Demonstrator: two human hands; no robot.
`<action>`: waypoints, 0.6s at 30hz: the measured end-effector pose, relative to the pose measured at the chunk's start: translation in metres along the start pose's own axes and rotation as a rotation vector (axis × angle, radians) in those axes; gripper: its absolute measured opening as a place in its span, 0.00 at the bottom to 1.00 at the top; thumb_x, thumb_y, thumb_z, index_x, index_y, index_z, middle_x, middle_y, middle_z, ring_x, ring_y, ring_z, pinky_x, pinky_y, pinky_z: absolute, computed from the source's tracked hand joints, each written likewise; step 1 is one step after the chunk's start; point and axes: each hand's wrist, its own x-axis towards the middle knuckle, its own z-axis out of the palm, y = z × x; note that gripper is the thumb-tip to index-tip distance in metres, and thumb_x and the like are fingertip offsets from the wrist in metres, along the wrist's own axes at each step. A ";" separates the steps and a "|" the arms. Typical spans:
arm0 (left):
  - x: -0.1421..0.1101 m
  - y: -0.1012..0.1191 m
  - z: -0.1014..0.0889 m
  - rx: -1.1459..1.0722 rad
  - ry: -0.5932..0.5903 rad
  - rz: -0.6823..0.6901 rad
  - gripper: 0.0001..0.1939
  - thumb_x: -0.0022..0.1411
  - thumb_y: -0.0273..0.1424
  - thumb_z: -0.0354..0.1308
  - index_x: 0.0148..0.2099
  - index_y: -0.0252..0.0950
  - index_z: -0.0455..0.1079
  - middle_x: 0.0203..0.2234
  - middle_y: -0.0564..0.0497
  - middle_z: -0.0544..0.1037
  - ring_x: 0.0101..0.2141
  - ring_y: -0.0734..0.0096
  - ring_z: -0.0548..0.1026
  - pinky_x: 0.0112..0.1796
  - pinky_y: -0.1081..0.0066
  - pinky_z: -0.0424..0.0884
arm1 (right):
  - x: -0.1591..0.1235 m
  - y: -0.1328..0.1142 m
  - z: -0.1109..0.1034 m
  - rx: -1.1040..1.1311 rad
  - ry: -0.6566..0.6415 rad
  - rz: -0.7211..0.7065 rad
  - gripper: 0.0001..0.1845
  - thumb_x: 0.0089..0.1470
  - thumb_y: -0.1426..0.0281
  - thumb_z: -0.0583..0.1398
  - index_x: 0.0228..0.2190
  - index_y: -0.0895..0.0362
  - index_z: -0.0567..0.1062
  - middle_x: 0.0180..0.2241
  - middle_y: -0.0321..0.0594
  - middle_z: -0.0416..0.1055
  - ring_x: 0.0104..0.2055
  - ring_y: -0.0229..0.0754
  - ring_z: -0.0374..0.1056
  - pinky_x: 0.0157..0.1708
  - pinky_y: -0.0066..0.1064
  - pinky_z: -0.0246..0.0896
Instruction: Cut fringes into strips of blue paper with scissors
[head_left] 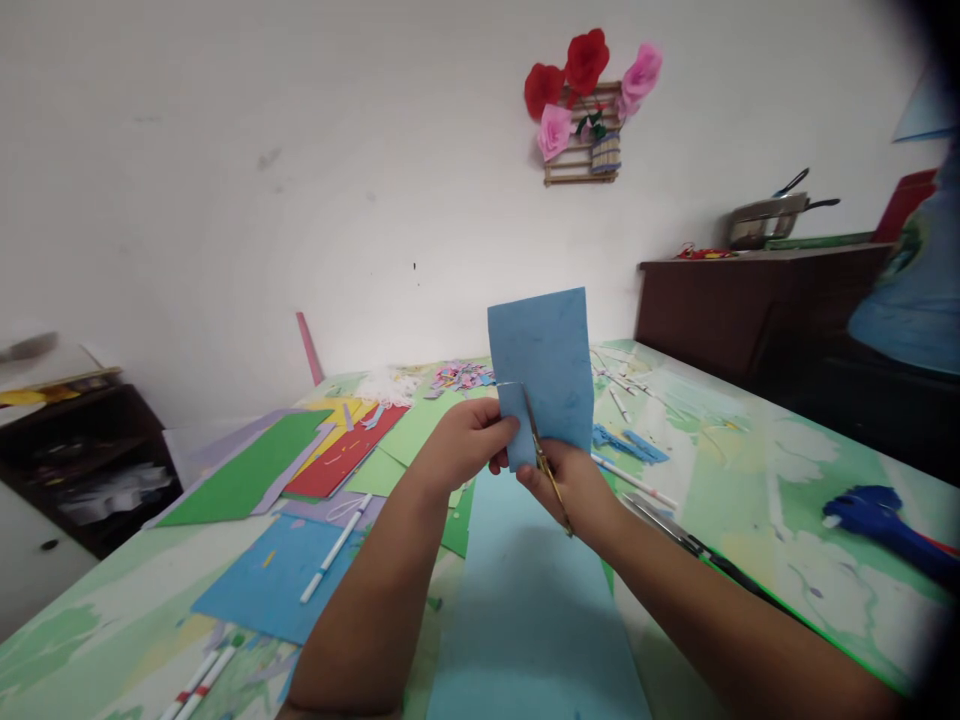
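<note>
A blue sheet of craft foam or paper [551, 350] stands upright before me, above the table. My left hand [480, 435] pinches its lower left corner between thumb and fingers. In my right hand [574, 485] is a pair of scissors [534, 425] with gold-coloured handles, its blades at a cut in the sheet's left part. The fingers of the right hand are partly hidden behind the sheet and scissors. Under both hands lies a larger light blue sheet [532, 600].
Coloured sheets, including a green one [251, 470] and a red one [349, 455], lie left. A white marker [336, 548] rests on a blue sheet [259, 575]. Right are blue scraps [630, 443], a metal tool [664, 520] and a blue glue gun [892, 525]. A person [911, 270] is at far right.
</note>
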 end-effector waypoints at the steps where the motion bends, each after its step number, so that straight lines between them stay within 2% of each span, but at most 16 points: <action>1: 0.000 0.000 0.000 0.000 -0.001 0.000 0.08 0.51 0.29 0.51 0.22 0.33 0.64 0.12 0.56 0.67 0.14 0.80 0.65 0.18 0.78 0.62 | 0.000 0.000 0.000 0.008 -0.004 -0.007 0.22 0.49 0.52 0.52 0.27 0.58 0.72 0.20 0.36 0.66 0.21 0.36 0.57 0.20 0.28 0.49; 7: 0.000 -0.001 0.002 0.000 -0.001 -0.001 0.08 0.52 0.29 0.51 0.23 0.33 0.65 0.13 0.56 0.68 0.14 0.80 0.66 0.18 0.79 0.63 | 0.001 0.000 -0.001 0.053 -0.029 -0.056 0.25 0.49 0.50 0.51 0.29 0.58 0.74 0.23 0.37 0.69 0.23 0.37 0.59 0.23 0.29 0.52; 12: 0.000 -0.001 0.002 -0.001 -0.005 -0.005 0.08 0.53 0.29 0.50 0.23 0.33 0.64 0.12 0.56 0.68 0.14 0.80 0.66 0.18 0.78 0.63 | 0.001 0.000 -0.002 0.058 -0.021 -0.030 0.26 0.48 0.49 0.50 0.25 0.59 0.73 0.22 0.39 0.68 0.22 0.37 0.59 0.23 0.29 0.52; 18: 0.001 -0.002 0.005 -0.042 0.012 -0.013 0.07 0.52 0.28 0.51 0.24 0.33 0.64 0.12 0.56 0.69 0.14 0.80 0.66 0.17 0.79 0.63 | 0.002 0.002 -0.002 0.098 -0.003 -0.001 0.18 0.46 0.55 0.56 0.24 0.57 0.74 0.23 0.38 0.71 0.26 0.39 0.63 0.26 0.29 0.56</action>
